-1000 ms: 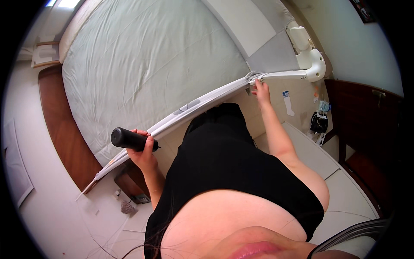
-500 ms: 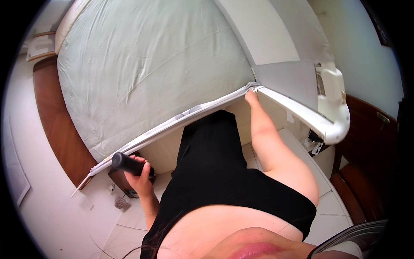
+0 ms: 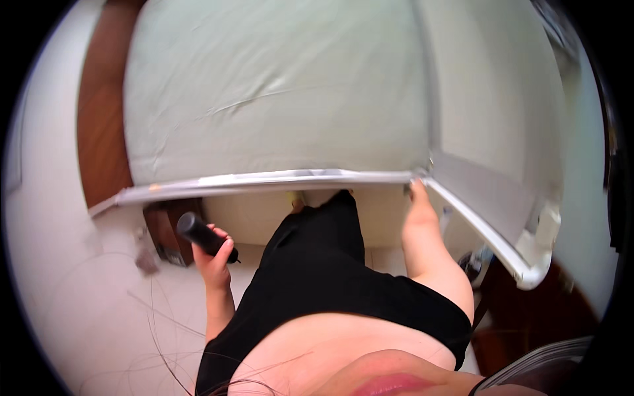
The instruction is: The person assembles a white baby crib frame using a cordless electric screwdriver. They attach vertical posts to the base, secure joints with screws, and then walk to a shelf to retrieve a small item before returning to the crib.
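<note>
In my left hand is a black cylindrical object, rounded at its upper end, with a small thin tip below my fingers. My fingers are wrapped round it, and it is held tilted, short of the bed's edge. With my arm stretched forward, my right hand is closed at the corner where a long white bed rail meets a second white rail on the right. Motion blur softens that hand, and its exact grip is partly hidden. A grey and whitish fabric panel rises from the second rail.
A bed with a pale green sheet lies beyond the long rail. The brown wooden headboard stands at its left. Near the headboard is a small dark brown cabinet. Brown wooden furniture stands at the lower right.
My view has turned, so the long rail now runs nearly level across the picture. Both hands keep their holds. The black object stays in my left hand.
</note>
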Motion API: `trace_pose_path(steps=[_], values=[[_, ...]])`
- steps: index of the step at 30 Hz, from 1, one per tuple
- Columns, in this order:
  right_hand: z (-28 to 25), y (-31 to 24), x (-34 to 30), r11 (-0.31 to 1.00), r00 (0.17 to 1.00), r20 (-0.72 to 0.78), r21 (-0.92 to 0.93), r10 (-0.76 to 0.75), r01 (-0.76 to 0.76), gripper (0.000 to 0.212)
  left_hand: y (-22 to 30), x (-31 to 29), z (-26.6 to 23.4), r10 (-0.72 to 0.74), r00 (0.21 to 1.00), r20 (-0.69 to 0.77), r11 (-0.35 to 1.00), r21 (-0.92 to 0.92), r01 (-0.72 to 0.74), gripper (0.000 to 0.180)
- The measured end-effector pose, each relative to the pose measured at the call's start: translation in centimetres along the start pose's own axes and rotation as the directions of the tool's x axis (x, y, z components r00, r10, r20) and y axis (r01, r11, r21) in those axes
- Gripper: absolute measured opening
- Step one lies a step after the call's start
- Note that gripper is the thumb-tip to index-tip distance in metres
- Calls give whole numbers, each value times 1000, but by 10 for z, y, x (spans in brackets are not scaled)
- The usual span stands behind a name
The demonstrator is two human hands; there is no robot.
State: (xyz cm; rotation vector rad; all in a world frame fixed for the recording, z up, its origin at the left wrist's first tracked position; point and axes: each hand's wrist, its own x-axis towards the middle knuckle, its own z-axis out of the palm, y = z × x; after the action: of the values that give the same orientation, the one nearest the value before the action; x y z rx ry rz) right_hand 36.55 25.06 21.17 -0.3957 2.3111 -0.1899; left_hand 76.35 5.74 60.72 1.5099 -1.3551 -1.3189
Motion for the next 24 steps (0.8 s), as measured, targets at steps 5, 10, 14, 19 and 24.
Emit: trace_pose_path(steps=[5, 10, 14, 19, 24], values=[[-31, -15, 22, 905, 958, 220, -343, -184, 252, 28, -44, -24, -11, 6, 956, -294, 999, -40, -18, 40], [27, -128, 48, 541, 657, 691, -443, -303, 715, 27, -61, -36, -1, -37, 816, -577, 995, -101, -26, 43], [77, -261, 57, 252, 357, 873, -283, -333, 926, 26, -75, -29, 41, -4, 624, -781, 997, -52, -58, 29], [149, -409, 95, 535, 281, 792, 67, -542, 842, 30, -76, -7, 103, 8, 345, -938, 997, 34, 70, 26], [111, -532, 90, 475, 85, 802, 261, -591, 840, 25, -44, 38, 186, -9, 61, -998, 998, -6, 57, 28]])
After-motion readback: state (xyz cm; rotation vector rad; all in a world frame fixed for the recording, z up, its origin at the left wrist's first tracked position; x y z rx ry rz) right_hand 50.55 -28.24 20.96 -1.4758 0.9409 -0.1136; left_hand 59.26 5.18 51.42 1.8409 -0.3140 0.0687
